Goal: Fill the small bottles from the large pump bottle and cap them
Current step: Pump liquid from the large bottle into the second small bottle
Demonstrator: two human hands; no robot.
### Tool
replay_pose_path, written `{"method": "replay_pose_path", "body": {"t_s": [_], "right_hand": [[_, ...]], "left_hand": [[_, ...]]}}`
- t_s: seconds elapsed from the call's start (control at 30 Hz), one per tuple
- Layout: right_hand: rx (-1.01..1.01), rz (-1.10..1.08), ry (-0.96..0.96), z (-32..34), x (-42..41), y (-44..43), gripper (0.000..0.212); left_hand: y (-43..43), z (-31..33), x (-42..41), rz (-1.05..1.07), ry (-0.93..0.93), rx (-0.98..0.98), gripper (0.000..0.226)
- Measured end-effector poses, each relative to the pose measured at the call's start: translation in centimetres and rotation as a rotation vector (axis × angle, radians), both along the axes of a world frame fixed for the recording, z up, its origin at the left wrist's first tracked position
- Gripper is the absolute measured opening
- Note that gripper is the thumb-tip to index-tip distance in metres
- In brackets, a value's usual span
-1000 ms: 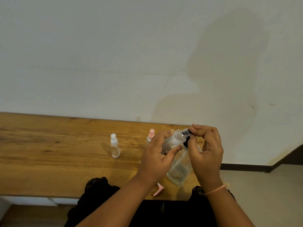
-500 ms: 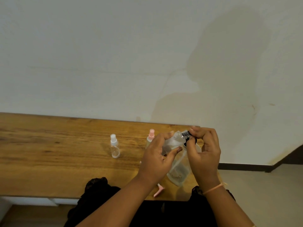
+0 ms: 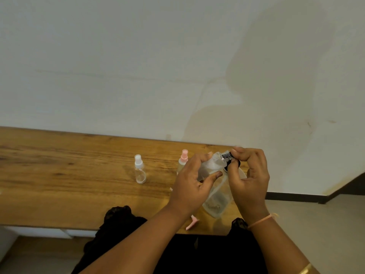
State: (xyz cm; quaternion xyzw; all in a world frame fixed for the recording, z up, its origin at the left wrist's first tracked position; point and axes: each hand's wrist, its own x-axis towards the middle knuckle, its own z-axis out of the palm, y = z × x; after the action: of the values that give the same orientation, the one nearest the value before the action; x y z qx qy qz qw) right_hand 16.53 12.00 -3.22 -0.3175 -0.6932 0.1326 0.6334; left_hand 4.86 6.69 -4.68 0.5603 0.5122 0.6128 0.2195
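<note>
My left hand [image 3: 194,184] grips a small clear bottle [image 3: 211,165], tilted with its neck pointing up and right. My right hand [image 3: 248,175] pinches the black cap [image 3: 227,156] at that neck. Beneath both hands stands the large clear bottle [image 3: 218,200], mostly hidden by them. A clear spray bottle with a white cap [image 3: 139,170] stands upright to the left. Another small bottle with a pink cap [image 3: 184,158] stands just behind my left hand.
The wooden table [image 3: 69,175] runs along a white wall and ends at its right edge near my right hand. A pink piece [image 3: 192,223] lies at the front edge. My dark clothing fills the space below the table.
My hands and the small bottle have stayed almost in place. The right fingers have shifted slightly on the black cap.
</note>
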Motion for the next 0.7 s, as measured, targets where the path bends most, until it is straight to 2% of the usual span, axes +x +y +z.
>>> {"method": "replay_pose_path", "body": {"t_s": [0.23,0.37,0.57,0.7], "right_hand": [[-0.019,0.004,0.030,0.6,-0.4,-0.9,0.015],[-0.025,-0.007,0.022,0.8,-0.4,-1.0,0.016],[-0.028,-0.012,0.049,0.5,-0.5,-0.3,0.014],[0.005,-0.031,-0.031,0.1,-0.1,-0.2,0.016]], "left_hand": [[-0.3,0.6,0.0,0.004,-0.019,0.039,0.037],[-0.2,0.5,0.0,0.028,0.031,0.077,0.036],[0.1,0.5,0.0,0.014,0.035,0.041,0.035],[0.1,0.1,-0.1,0.017,0.037,0.017,0.037]]}}
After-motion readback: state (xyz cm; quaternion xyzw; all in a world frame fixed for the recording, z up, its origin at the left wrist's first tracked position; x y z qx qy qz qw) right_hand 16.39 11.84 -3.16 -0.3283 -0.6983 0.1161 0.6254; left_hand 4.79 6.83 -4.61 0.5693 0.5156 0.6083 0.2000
